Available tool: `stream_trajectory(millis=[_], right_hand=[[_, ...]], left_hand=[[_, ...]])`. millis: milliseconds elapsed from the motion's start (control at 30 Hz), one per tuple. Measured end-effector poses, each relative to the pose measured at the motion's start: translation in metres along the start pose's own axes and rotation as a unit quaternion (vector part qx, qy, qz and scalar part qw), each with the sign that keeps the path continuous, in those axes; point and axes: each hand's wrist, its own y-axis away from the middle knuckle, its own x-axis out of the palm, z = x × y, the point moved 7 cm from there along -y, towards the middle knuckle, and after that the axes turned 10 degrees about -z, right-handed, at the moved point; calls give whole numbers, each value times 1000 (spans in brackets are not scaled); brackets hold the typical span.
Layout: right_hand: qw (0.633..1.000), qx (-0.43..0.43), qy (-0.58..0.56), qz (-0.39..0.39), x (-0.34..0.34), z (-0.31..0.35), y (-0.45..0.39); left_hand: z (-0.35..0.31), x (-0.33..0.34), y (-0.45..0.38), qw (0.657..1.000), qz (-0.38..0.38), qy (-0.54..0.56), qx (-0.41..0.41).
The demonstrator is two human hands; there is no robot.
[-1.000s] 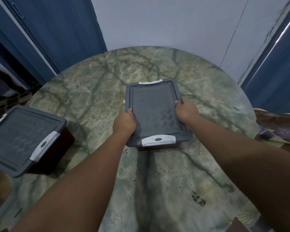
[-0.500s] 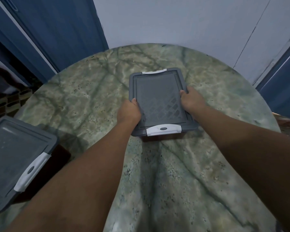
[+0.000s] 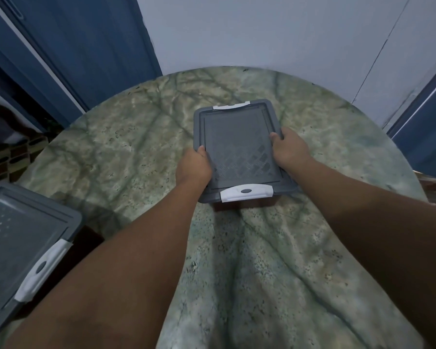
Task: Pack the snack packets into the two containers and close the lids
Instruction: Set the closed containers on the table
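A second grey container (image 3: 23, 250) sits lid-on at the bench's (image 3: 126, 152) left edge. The left hand (image 3: 193, 166) and right hand (image 3: 288, 148) hold the long sides of the middle container (image 3: 239, 147), which points away, white latch (image 3: 246, 193) nearest.

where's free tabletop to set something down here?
Bare marble table lies between the left container and the centre container, beyond it to the wall, and on its right. Crowded: left hand and right hand flank that box.
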Motion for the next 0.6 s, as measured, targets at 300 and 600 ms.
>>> stream_trajectory(millis=[300,600], right_hand=[[974,-135,148,-107,-30,16,59],[957,-289,25,-8,18,108,143]], left_hand=[[10,-28,24,996,-75,35,30],[71,-119,60,986,-155,61,9]])
